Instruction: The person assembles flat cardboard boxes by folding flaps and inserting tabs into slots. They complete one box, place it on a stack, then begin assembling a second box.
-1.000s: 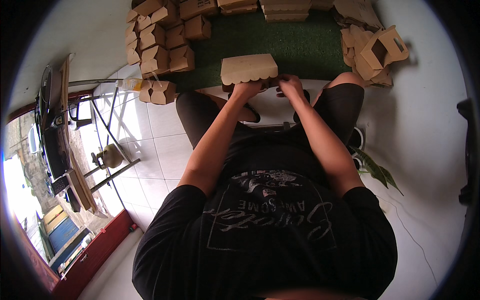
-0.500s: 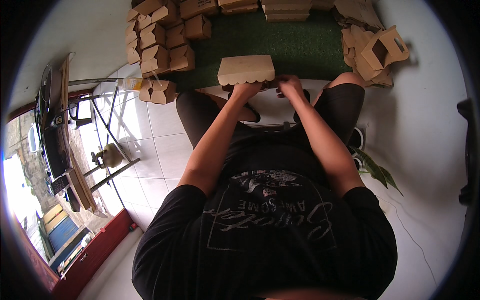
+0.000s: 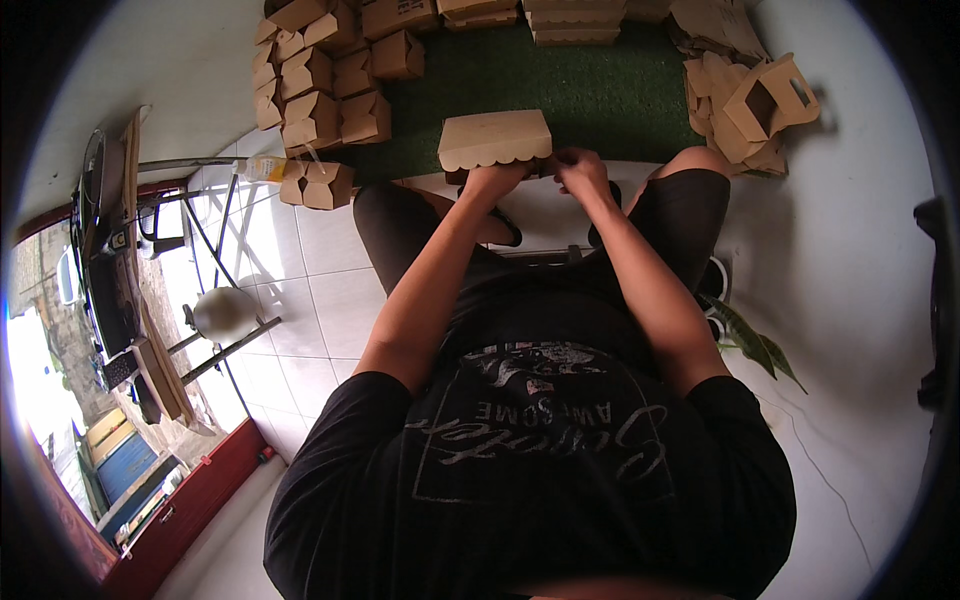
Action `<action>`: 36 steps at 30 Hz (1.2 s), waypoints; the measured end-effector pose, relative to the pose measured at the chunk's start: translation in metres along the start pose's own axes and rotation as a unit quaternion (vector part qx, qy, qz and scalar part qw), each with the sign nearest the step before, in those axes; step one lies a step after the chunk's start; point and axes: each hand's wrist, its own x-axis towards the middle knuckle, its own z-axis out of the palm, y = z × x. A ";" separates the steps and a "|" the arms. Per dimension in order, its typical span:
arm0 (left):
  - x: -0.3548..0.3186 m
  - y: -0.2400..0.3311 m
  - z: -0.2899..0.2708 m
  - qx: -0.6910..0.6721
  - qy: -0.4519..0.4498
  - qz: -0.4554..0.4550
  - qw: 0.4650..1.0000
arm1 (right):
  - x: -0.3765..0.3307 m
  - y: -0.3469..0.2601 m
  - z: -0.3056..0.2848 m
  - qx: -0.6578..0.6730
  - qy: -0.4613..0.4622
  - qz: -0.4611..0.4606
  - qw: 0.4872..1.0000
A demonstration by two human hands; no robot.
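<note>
A brown cardboard box (image 3: pixel 495 132) with a scalloped front flap sits at the near edge of a green turf-covered surface (image 3: pixel 490 75), in front of my knees. My left hand (image 3: pixel 492 181) reaches under the flap and grips the box's near side; its fingertips are hidden there. At the box's near right corner, my right hand (image 3: pixel 582 172) has its fingers curled in and pressed against the cardboard. What exactly those fingers pinch is too small to make out.
Several folded cardboard boxes (image 3: pixel 312 120) are stacked at the far left, with scalloped boxes (image 3: pixel 575 25) at the back. Flattened cardboard (image 3: pixel 710 95) and an open handled box (image 3: pixel 765 100) lie at the right. A bottle (image 3: pixel 262 168) stands by the left edge.
My right hand has closed in on the box's right corner, its fingers curling more. The box and my left hand have shifted very slightly to the right.
</note>
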 end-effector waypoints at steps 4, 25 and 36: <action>-0.002 0.001 0.002 -0.101 0.001 -0.051 0.994 | 0.005 0.006 0.003 0.009 -0.005 0.002 1.000; 0.007 0.003 -0.001 -0.018 -0.015 -0.028 0.999 | 0.008 0.003 -0.003 0.012 -0.045 -0.006 0.999; 0.011 -0.002 0.006 -0.048 -0.014 -0.068 0.996 | 0.014 0.006 -0.005 -0.008 -0.056 -0.003 0.998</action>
